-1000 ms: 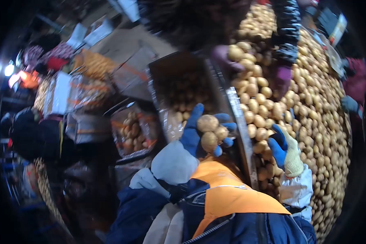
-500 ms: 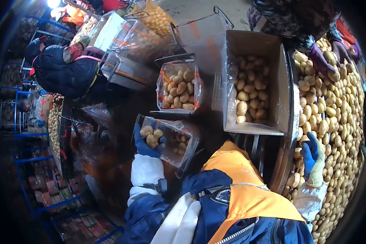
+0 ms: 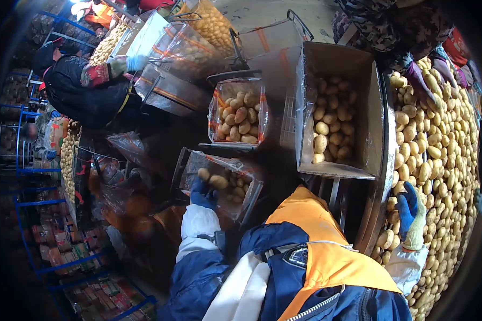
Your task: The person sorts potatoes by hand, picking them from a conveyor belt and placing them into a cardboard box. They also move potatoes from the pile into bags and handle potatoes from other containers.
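Over the near plastic-lined crate (image 3: 247,214), my left hand (image 3: 202,193) in a blue glove is tilted, with potatoes (image 3: 218,182) just beyond its fingertips. Blur hides whether the fingers still touch them. More potatoes lie inside that crate, under clear plastic. My right hand (image 3: 411,212), in a blue and cream glove, rests at the near edge of the large potato heap (image 3: 444,198). Its fingers are stretched out and nothing is held in them.
A large cardboard box (image 3: 334,170) holding potatoes stands left of the heap. Beyond the near crate is another lined crate (image 3: 235,145) of potatoes. A person (image 3: 83,88) works at upper left; another person's gloved hand (image 3: 419,83) is at the heap's far end.
My left hand has tipped over the near crate, and the potatoes it held have moved off its palm toward the crate. My right hand has barely moved.
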### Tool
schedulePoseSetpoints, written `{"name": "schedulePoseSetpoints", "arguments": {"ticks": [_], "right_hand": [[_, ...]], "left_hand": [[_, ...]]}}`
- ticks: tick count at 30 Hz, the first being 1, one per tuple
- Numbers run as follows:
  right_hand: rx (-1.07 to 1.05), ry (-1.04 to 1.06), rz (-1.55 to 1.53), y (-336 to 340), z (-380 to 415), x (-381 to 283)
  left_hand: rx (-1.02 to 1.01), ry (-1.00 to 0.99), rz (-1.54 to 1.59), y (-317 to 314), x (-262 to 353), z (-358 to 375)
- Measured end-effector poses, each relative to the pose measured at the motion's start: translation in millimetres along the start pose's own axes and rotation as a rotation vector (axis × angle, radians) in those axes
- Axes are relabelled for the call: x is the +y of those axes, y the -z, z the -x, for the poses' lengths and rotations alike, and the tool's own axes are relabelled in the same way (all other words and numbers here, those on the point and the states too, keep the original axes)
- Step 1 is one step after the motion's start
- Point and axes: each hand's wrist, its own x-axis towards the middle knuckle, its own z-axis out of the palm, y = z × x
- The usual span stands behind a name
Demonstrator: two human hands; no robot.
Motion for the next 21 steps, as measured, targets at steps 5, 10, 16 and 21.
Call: {"name": "schedulePoseSetpoints", "arguments": {"ticks": [5, 10, 16, 21], "right_hand": [[0.011, 0.037, -0.006, 1.4, 2.4, 1.9], [0.232, 0.106, 0.032, 15.4, 3.9, 45.8], [0.409, 0.168, 0.523, 32.9, 60.9, 9.5], [0.271, 0.035, 0.834, 49.3, 128.3, 13.2]], "left_hand": [[0.323, 0.029, -0.334, -8.7, -1.9, -12.4], [-0.109, -0.26, -0.474, -107.9, 4.9, 72.0], [-0.801, -0.431, -0.993, -256.3, -48.2, 170.7], [-1.508, -0.82, -1.226, -330.6, -155.6, 212.4]]}}
